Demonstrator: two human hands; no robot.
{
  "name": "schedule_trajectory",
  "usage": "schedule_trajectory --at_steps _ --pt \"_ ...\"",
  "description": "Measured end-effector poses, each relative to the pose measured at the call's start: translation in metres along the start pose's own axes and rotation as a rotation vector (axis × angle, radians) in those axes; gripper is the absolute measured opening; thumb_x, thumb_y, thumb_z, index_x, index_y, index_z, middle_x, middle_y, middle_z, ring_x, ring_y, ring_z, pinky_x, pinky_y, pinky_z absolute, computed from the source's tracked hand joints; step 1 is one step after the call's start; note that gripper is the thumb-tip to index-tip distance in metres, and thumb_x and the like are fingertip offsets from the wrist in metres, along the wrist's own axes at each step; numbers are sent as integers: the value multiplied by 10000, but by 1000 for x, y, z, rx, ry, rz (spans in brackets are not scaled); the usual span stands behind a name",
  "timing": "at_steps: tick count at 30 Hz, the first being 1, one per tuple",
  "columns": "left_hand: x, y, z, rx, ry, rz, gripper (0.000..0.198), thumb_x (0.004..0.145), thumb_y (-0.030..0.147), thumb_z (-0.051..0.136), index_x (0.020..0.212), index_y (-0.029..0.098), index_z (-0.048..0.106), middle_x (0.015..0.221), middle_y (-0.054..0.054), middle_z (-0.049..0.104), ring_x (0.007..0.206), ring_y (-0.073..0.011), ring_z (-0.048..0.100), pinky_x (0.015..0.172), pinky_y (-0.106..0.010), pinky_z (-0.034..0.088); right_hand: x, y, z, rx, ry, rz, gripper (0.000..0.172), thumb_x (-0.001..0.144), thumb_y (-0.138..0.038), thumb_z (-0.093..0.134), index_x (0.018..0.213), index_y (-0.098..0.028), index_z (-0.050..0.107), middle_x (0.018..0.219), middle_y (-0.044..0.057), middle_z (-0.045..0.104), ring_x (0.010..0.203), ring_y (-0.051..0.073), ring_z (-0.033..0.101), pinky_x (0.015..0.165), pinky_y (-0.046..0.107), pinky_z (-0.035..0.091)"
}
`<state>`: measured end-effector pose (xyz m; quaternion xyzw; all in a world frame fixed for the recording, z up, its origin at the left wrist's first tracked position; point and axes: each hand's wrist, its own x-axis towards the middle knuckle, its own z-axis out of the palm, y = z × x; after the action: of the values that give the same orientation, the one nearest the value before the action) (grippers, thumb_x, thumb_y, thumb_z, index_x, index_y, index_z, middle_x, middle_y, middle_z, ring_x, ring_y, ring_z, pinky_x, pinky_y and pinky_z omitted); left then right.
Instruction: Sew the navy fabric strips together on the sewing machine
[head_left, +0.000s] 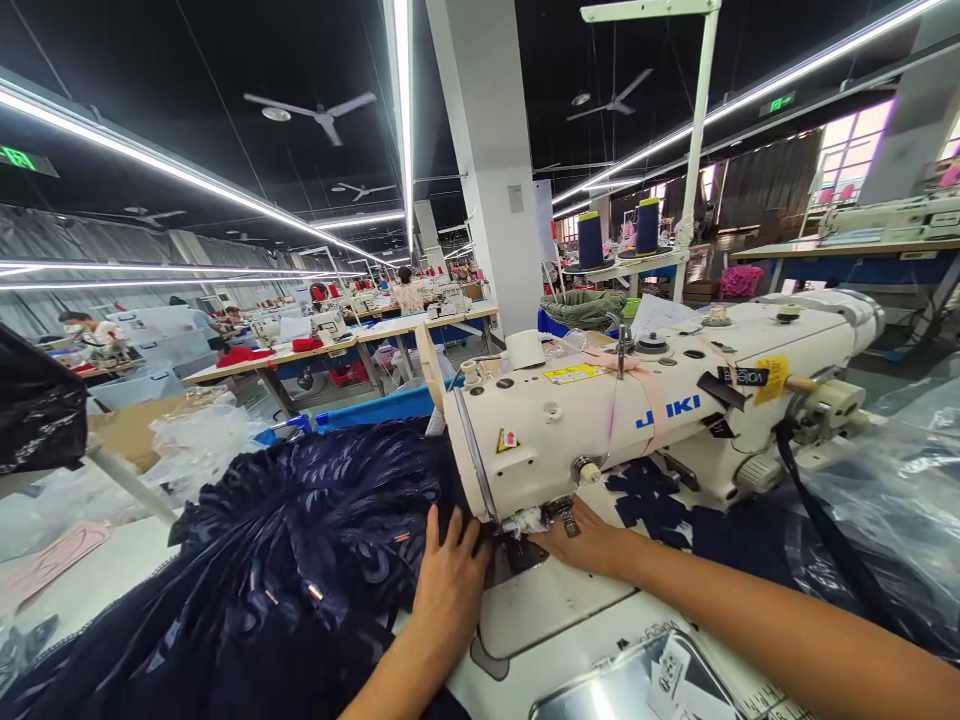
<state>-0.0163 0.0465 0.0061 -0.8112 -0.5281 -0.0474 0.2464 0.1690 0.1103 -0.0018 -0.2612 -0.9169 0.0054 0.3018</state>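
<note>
A white sewing machine (562,400) with blue lettering stands before me. My left hand (451,575) lies on the navy garment pile (300,520) just left of the needle area, its fingers stretched out and slightly apart. Drawstring-like cords with shiny tips show among the dark folds. On the other side of the needle, my right hand (581,542) reaches in under the machine head beside the presser foot (523,550). Its fingertips are hidden by the machine parts, so I cannot see what they touch. Small navy fabric pieces (652,500) lie behind my right wrist.
A phone-like glossy tray (637,690) with white labels sits at the front edge. Clear plastic (885,530) bunches at the right. Navy thread cones (646,228) stand on a rack behind. A black bag (37,400) hangs at the left. Other people work at tables farther back.
</note>
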Motion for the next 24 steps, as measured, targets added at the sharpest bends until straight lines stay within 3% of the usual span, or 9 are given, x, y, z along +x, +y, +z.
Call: schedule_trajectory --at_steps 3,8,16,24 --pt "8 -4 -1 -43 -31 21 350 691 -3 455 925 187 633 971 -94 617 1039 -304 475 958 -600 223 -2 0 -2 -27 -14 -42 199 840 -143 435 724 -188 591 795 49 637 861 187 558 795 311 446" --pt "13 -6 2 -77 -61 28 360 696 8 450 954 188 625 948 -99 613 1037 -296 468 931 -574 263 -7 12 16 -50 -55 -61 231 829 -145 465 626 -153 577 701 63 631 652 172 559 644 300 448" --pt "13 -7 6 -79 -74 22 328 738 53 460 966 220 626 922 -79 620 1024 -280 475 918 -533 292 -12 10 21 -182 138 -186 241 847 -161 455 634 -152 568 679 47 615 671 163 545 647 271 429" --pt "16 -8 5 -125 -92 17 336 721 41 469 959 214 632 938 -86 622 1040 -283 473 931 -532 265 -12 0 14 -263 -69 -77 262 859 -139 388 727 -158 613 722 49 627 671 180 552 597 292 429"
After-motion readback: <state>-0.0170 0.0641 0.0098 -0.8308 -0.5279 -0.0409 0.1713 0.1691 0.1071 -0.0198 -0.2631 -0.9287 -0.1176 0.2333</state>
